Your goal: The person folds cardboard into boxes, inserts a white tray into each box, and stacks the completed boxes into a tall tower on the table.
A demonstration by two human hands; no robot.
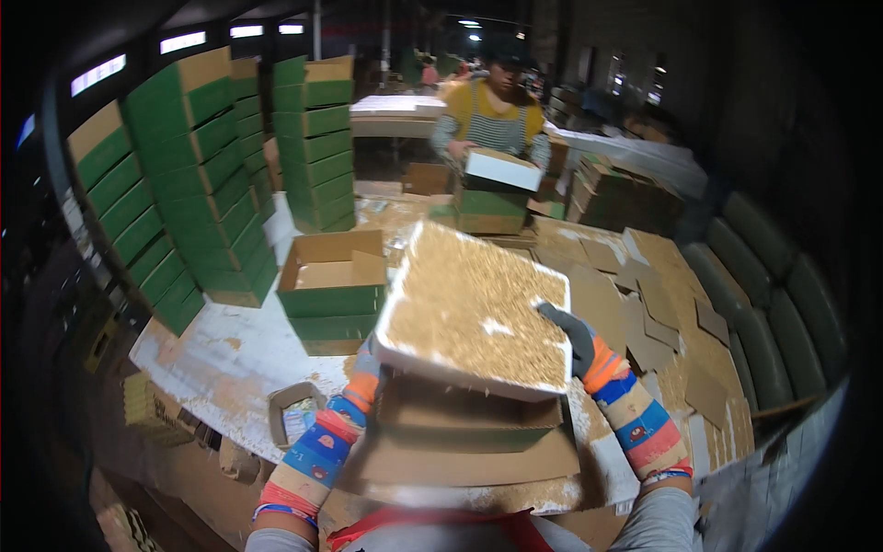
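Note:
A shallow white tray [441,370], filled with loose tan, flaky material [464,285], is raised and tilted before me. My left hand [365,365], in a grey glove, grips its near left corner; the fingers are partly hidden beneath it. At the tray's right side, my right hand [572,336] is closed over the rim, thumb on top. A patch of white shows through the material near that thumb. Below the tray stands an open cardboard box [469,416], its near flap [460,465] folded out toward me.
An open green box [331,322] stands left of the tray, behind a small carton [296,409] holding packets. Tall stacks of green boxes [198,175] line the left. Across the table a person [497,120] handles a white-topped box [501,170]. Cardboard pieces [648,308] lie right.

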